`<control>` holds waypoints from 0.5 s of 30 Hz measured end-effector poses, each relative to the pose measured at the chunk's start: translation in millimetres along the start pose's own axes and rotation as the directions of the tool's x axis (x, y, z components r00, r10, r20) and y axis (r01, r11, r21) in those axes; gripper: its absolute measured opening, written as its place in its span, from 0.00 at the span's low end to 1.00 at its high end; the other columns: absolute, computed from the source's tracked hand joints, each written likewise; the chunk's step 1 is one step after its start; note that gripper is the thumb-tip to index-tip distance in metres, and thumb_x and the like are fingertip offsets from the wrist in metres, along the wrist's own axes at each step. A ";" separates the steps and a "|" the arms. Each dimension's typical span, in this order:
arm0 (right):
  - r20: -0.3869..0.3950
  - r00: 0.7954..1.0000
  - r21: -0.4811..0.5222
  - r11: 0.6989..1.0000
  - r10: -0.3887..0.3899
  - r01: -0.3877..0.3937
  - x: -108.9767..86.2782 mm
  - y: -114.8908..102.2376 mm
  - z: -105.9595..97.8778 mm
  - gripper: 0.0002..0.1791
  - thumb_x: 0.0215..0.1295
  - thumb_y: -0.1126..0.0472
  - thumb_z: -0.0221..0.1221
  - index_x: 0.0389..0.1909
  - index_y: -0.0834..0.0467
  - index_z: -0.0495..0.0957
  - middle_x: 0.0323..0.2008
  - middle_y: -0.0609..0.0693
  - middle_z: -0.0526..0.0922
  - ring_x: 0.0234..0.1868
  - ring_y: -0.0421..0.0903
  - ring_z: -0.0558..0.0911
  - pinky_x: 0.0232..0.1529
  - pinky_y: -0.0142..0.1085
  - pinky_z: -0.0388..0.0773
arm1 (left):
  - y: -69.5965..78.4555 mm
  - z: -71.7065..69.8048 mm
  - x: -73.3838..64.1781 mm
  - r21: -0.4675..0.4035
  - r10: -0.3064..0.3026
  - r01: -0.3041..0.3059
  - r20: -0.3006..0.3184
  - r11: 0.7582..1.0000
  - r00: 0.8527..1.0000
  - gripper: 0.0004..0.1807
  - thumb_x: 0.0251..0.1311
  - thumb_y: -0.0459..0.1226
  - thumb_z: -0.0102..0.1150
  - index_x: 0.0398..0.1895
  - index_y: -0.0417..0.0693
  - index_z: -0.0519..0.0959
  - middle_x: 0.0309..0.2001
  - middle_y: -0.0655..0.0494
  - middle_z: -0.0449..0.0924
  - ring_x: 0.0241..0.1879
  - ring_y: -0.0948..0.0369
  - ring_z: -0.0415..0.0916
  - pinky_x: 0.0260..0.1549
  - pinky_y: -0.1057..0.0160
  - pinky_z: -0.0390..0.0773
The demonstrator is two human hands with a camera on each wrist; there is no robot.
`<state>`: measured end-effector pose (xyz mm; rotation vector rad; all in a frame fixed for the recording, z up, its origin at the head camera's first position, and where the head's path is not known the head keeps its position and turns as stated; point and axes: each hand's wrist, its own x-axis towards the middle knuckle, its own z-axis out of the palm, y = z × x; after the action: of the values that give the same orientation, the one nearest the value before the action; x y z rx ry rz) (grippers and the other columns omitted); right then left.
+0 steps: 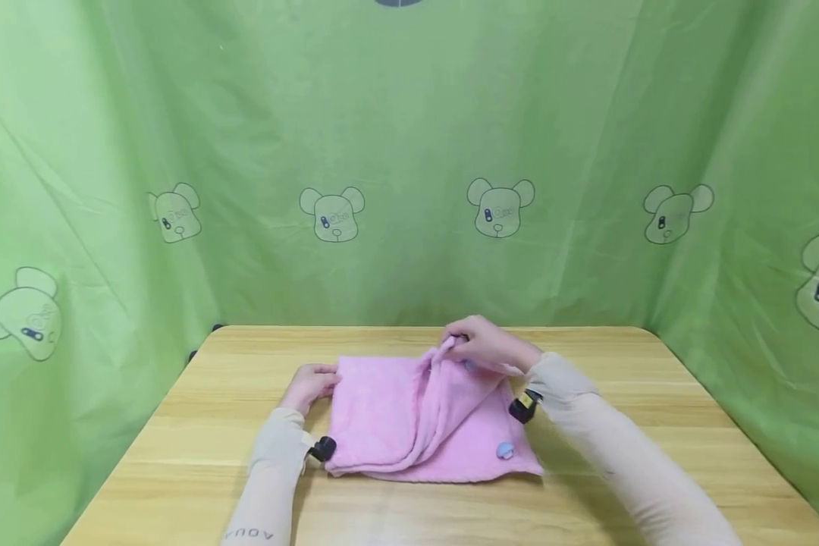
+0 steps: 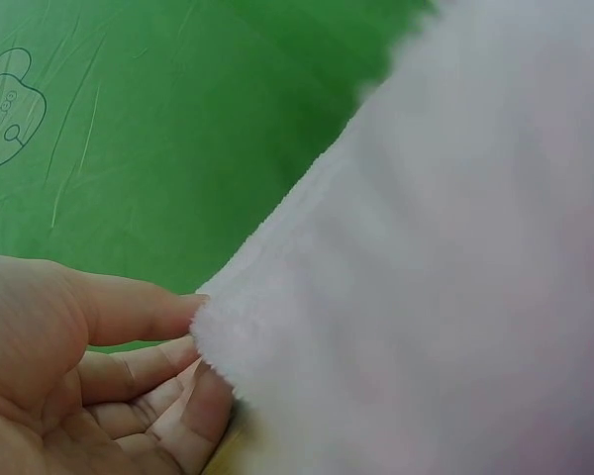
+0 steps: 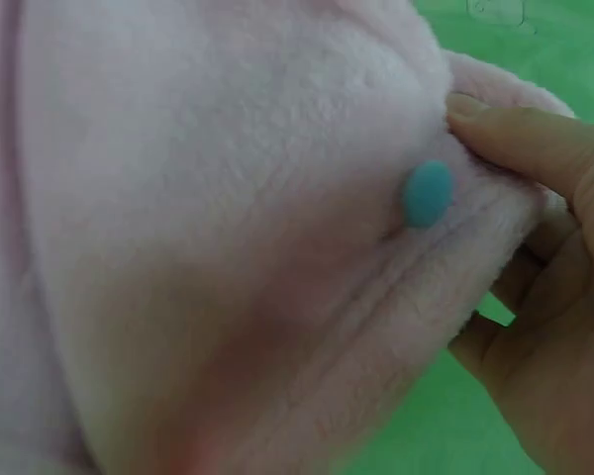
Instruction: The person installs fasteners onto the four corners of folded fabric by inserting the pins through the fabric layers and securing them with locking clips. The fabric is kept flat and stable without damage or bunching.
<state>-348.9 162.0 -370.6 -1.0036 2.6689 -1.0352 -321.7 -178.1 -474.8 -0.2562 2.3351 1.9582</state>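
A pink fluffy cloth (image 1: 375, 409), folded in layers, lies on the wooden table. My left hand (image 1: 312, 384) is at its far left corner; in the left wrist view the thumb and fingers (image 2: 144, 312) pinch the cloth's edge. My right hand (image 1: 486, 343) grips the far right part and holds it raised, folded back toward the left, so the layers bunch up in the middle. A blue round button (image 3: 428, 194) sits on the cloth close to the right thumb. Another blue button (image 1: 505, 450) shows on the lower layer near the front right corner.
The wooden table (image 1: 198, 440) reaches out on both sides of the cloth. A green curtain (image 1: 409, 258) with bear-head drawings hangs behind and at both sides. Small black cameras (image 1: 324, 449) are strapped at both wrists, close to the cloth.
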 end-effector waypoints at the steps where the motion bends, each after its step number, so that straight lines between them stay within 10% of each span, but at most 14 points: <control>1: -0.016 1.000 -0.002 1.000 -0.015 0.015 -7.0 -0.1 -1.9 0.07 0.58 0.62 0.65 0.37 0.49 0.85 0.34 0.46 0.85 0.34 0.40 0.78 0.38 0.32 0.77 | -0.6 0.1 0.6 0.005 0.000 0.000 -0.001 1.000 1.000 0.21 0.60 0.27 0.58 0.55 0.22 0.72 0.52 0.29 0.77 0.31 0.64 0.80 0.43 0.61 0.84; 15: -0.100 0.967 -0.064 0.971 -0.236 0.230 -101.0 14.7 -4.0 0.10 0.58 0.69 0.64 0.37 0.53 0.83 0.36 0.49 0.87 0.35 0.32 0.78 0.38 0.29 0.78 | 1.2 1.3 -1.7 0.035 0.013 -0.012 -0.011 0.999 1.000 0.21 0.60 0.27 0.58 0.56 0.22 0.72 0.52 0.29 0.77 0.34 0.63 0.80 0.44 0.61 0.83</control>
<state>-279.8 234.7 -390.0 -1.3360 2.7240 -1.0944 -320.3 -176.5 -473.6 -0.2517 2.3807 1.9250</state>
